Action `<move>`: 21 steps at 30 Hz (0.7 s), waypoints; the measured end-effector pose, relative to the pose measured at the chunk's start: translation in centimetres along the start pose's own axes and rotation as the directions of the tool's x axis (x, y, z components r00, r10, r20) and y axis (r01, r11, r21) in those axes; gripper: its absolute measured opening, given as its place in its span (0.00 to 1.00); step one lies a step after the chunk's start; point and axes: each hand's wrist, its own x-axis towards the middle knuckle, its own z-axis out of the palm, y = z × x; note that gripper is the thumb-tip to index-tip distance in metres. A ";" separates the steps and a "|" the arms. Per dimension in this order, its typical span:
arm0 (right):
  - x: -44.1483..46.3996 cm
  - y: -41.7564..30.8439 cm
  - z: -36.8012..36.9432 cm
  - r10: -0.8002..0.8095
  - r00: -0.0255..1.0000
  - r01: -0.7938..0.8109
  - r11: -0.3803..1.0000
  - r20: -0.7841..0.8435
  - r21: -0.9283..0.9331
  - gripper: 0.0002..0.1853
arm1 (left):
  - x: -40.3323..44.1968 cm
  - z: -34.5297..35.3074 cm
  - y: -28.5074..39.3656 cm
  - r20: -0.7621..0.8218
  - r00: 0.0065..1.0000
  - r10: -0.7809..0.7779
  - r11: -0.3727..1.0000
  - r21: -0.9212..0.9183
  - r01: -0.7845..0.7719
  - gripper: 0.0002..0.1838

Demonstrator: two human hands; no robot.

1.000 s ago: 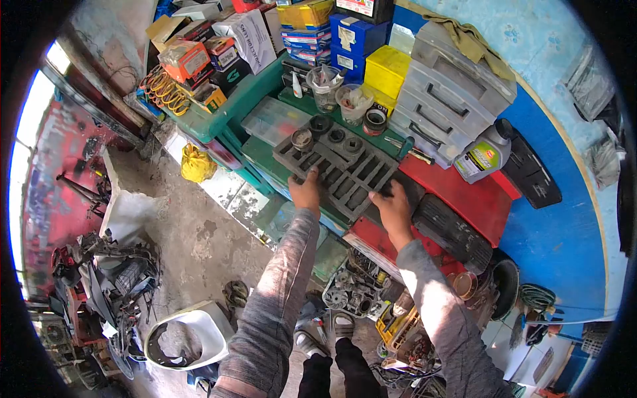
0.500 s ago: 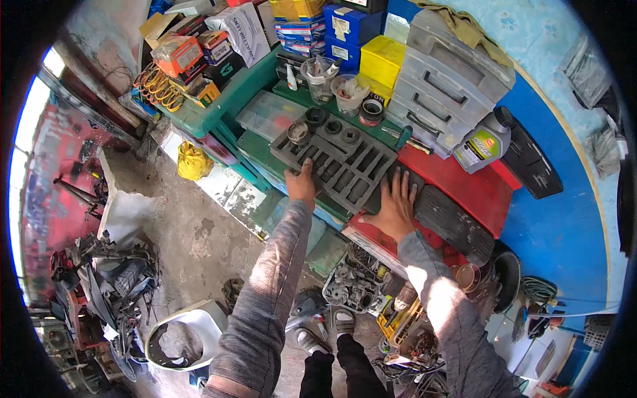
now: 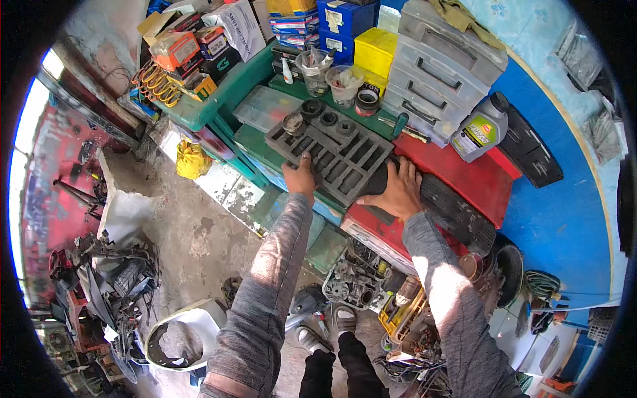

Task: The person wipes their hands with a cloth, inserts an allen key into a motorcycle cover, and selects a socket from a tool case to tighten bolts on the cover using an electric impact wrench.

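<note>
A dark grey moulded tool tray (image 3: 343,151) with slots and round recesses lies across the green and red bench tops. My left hand (image 3: 300,179) holds its near edge, the thumb on top and the other fingers largely hidden. At the right end, my right hand (image 3: 398,192) spans the tray's short side, with its thumb by the near corner and its fingers bent beyond. Black round sockets (image 3: 328,118) sit in the recesses along the far side. A round metal-rimmed part (image 3: 292,123) sits at the left corner. Beside my right hand lies a long black ribbed piece (image 3: 458,215).
Behind the tray stand clear plastic cups (image 3: 313,69), a black roll of tape (image 3: 366,103), grey drawer cases (image 3: 431,86) and an oil bottle (image 3: 479,129). A green-handled tool (image 3: 400,126) lies nearby. Engine parts (image 3: 352,282) fill a bin below, near my feet.
My right hand has drawn its spread fingers closer together and bent them at the tray's end. My left hand stays on the near edge. The view has shifted slightly.
</note>
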 end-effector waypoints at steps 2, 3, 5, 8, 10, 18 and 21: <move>0.7 0.3 -0.3 -0.005 1.000 0.005 0.999 0.007 0.037 0.67 | 0.4 -0.2 -0.2 0.084 0.996 -0.035 0.999 0.008 0.035 0.50; 1.0 0.2 -0.4 0.019 1.000 -0.020 0.998 0.023 0.052 0.67 | 0.0 -0.1 0.0 0.087 0.996 -0.031 1.000 0.009 0.030 0.50; 1.1 0.0 -0.3 0.046 0.999 -0.047 0.996 0.029 0.069 0.67 | -0.4 0.2 0.4 0.042 0.999 -0.020 1.000 -0.019 0.021 0.42; -0.3 -0.4 1.1 0.018 0.992 -0.017 1.000 -0.127 0.009 0.66 | -0.6 0.2 0.8 -0.012 1.000 -0.012 0.997 0.077 0.013 0.43; -1.3 -1.0 1.1 -0.033 0.971 0.038 0.999 -0.236 0.019 0.62 | 0.1 -0.5 0.2 -0.008 0.999 0.046 0.990 0.134 -0.045 0.41; -6.4 -4.0 1.7 0.173 0.975 -0.156 0.980 -0.136 0.126 0.62 | -0.9 0.6 -1.1 -0.158 0.985 0.075 0.990 0.127 -0.055 0.35; -7.5 -4.4 2.5 0.319 0.945 -0.327 0.933 0.075 0.150 0.63 | -1.1 0.2 -1.1 -0.139 0.985 0.105 0.993 0.064 -0.097 0.32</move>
